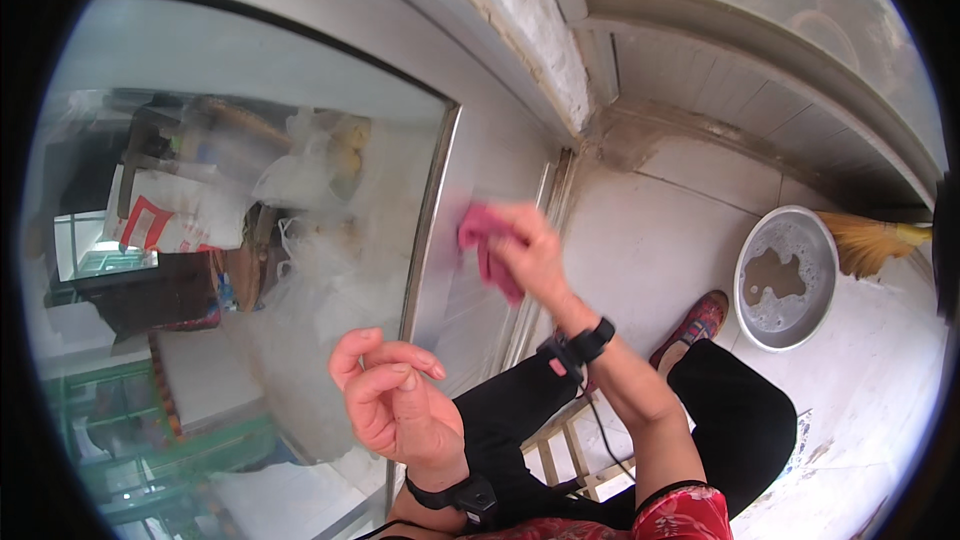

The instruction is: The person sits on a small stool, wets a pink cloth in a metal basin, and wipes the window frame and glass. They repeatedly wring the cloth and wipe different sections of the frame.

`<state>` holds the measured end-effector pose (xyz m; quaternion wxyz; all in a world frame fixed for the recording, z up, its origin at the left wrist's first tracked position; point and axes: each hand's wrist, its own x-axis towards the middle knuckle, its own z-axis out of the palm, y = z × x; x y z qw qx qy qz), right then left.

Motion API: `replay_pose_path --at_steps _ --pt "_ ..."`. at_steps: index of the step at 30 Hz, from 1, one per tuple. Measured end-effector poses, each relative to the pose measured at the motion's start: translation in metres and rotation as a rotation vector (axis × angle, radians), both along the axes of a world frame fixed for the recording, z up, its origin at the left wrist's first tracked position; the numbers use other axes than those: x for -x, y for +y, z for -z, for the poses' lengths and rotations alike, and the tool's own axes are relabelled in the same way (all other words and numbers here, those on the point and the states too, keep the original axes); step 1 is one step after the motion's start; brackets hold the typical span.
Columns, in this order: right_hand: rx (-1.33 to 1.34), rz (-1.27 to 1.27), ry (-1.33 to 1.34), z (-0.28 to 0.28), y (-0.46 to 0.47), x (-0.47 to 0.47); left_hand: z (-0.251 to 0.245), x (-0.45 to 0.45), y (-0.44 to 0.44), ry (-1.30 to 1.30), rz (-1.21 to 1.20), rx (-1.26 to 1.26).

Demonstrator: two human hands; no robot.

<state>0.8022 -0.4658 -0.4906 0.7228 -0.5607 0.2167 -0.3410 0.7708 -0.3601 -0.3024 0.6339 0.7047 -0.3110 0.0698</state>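
A crumpled pink cloth (491, 251) is in the grip of my right hand (532, 251), which is slightly blurred. The cloth lies against the metal lower frame (469, 165) of a glazed door or window. My left hand (405, 397) is raised in front of the glass pane (330, 360), its fingers curled loosely and nothing held in them. Whether that hand touches the glass cannot be told. Through or on the pane show white plastic bags, a printed white bag and green-framed windows.
A round metal basin (787, 277) with sudsy, murky water stands on the tiled floor (660, 240) at right. Behind it lies a straw broom (870, 240). A slatted wooden stool (562, 450) is beneath me. My shoe (701, 322) rests near the basin.
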Motion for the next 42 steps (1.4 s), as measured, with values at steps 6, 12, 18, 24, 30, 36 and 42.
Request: replay_pose_path --at_steps 6,12,18,24,30,36,42 --pt "0.200 0.255 -0.107 -0.045 -0.024 -0.039 -0.003 -0.007 0.010 0.012 -0.003 0.039" --pt "0.396 -0.059 -0.195 -0.050 0.055 0.011 -0.004 -0.006 0.009 -0.010 -0.058 0.030" --pt "0.330 0.161 -0.202 -0.042 -0.011 -0.024 -0.001 -0.001 0.003 -0.027 -0.042 0.038" --pt "0.341 0.012 -0.176 -0.036 0.017 -0.010 -0.001 -0.002 -0.005 -0.026 -0.039 0.061" --pt "0.149 -0.068 -0.109 0.035 0.059 0.004 0.000 0.007 -0.006 -0.045 -0.054 0.008" --pt "-0.145 0.144 0.340 0.087 0.028 -0.020 0.002 0.006 -0.015 -0.060 -0.043 -0.008" --pt "0.088 0.051 -0.028 0.040 0.051 -0.008 0.003 0.006 -0.010 -0.050 -0.072 -0.010"
